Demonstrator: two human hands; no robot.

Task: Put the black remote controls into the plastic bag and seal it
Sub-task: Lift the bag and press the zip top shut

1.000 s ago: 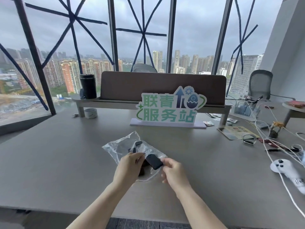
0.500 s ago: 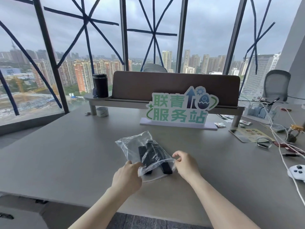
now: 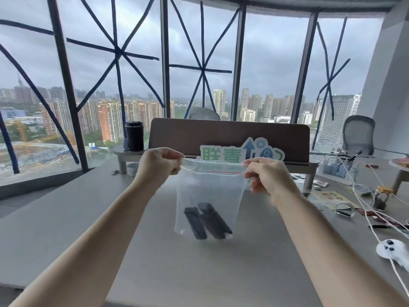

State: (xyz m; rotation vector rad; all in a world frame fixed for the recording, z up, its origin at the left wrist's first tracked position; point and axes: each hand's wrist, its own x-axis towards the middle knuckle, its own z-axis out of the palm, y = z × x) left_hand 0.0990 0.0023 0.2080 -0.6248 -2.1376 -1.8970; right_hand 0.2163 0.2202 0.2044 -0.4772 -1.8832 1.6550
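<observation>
- Holding the plastic bag (image 3: 210, 196) up above the bench (image 3: 66, 218), the left hand (image 3: 158, 165) pinches the top edge at the bag's 10 o'clock corner and the right hand (image 3: 265, 173) pinches it at the 2 o'clock corner; the fingers (image 3: 174, 157) of both hands are closed tight on the film.
- Two black remote controls (image 3: 207, 220) lie side by side at the bag's 6 o'clock, resting on the bottom fold, so loading looks done and sealing is the step in hand.
- The zip strip with its red line (image 3: 218, 172) runs taut between the hands; whether any of it is already pressed shut cannot be told.
- To seal well, I would keep the strip stretched flat, then pinch it between thumb and forefinger at one corner and slide across to the other without skipping.
- Pressing out trapped air first should help the tracks meet evenly.
- The remotes' weight pulls the film down, so a slack grip could let the mouth gape or twist.
- Cables (image 3: 365, 196) and a white game controller (image 3: 391, 251) sit at 3 to 4 o'clock on the bench, well apart from the bag.
</observation>
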